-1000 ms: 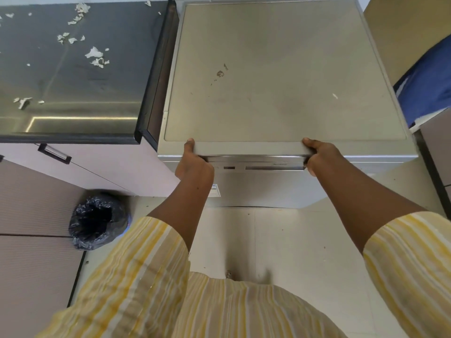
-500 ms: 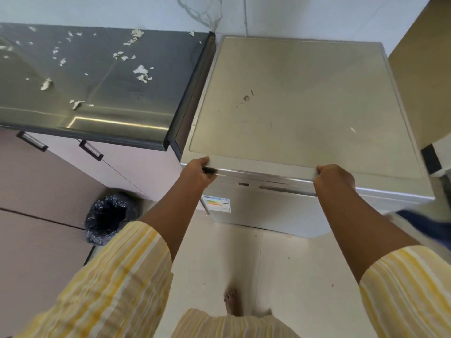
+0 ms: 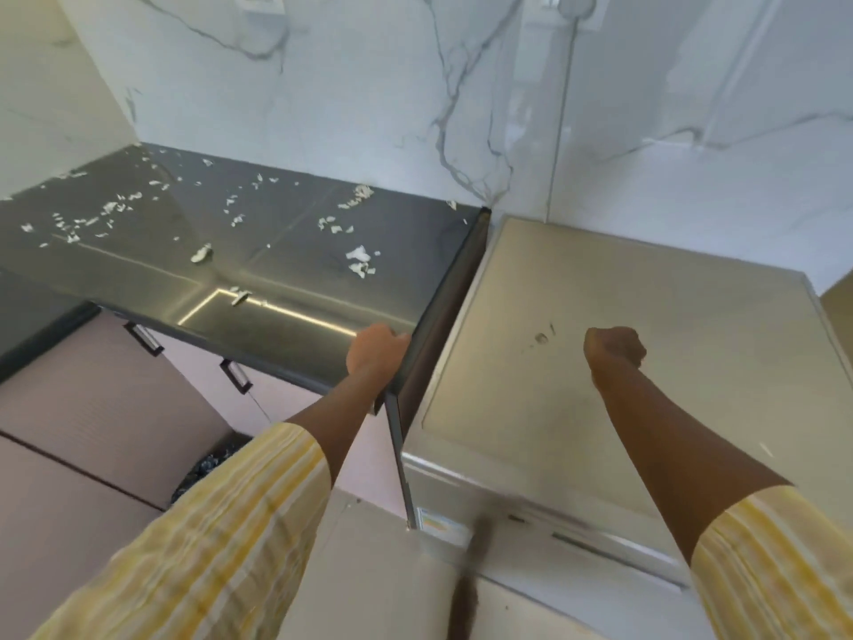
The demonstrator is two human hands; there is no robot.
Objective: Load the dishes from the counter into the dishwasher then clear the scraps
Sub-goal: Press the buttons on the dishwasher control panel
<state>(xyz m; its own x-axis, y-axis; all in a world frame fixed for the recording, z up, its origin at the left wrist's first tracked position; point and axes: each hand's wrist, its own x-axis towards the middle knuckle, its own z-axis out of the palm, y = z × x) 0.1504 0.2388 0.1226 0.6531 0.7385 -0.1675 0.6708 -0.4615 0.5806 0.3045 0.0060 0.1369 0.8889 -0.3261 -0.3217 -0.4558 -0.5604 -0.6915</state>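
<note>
Scraps (image 3: 359, 260): small white torn pieces, perhaps paper or peel, are scattered over the dark counter, thickest at its left and around its middle. None is held.
Counter (image 3: 286, 288): a glossy dark worktop is set against a marbled wall (image 3: 369, 108). No dishes are seen on it.
Dishwasher (image 3: 669, 371): a steel-coloured freestanding unit stands just beside the counter's right end. Its door is judged shut from the flush front edge.
Left hand (image 3: 376, 351): it is raised at the counter's front right corner. The fingers are hidden behind the back of the hand, so it cannot be told whether they are curled or touching the edge.
Right hand (image 3: 614, 346): it is held above the dishwasher top with the fingers curled tight into a fist. Nothing is held.
Bin bag (image 3: 207, 461): a black bag is glimpsed on the floor below the counter, partly hidden by the left sleeve.
Handling: the scraps are judged very light, limp and easily scattered, and likely to slide on the gloss. They are best swept by a flat palm toward the front edge, with larger pieces pinched.
Stage: loading is judged finished; clearing is not yet begun.
</note>
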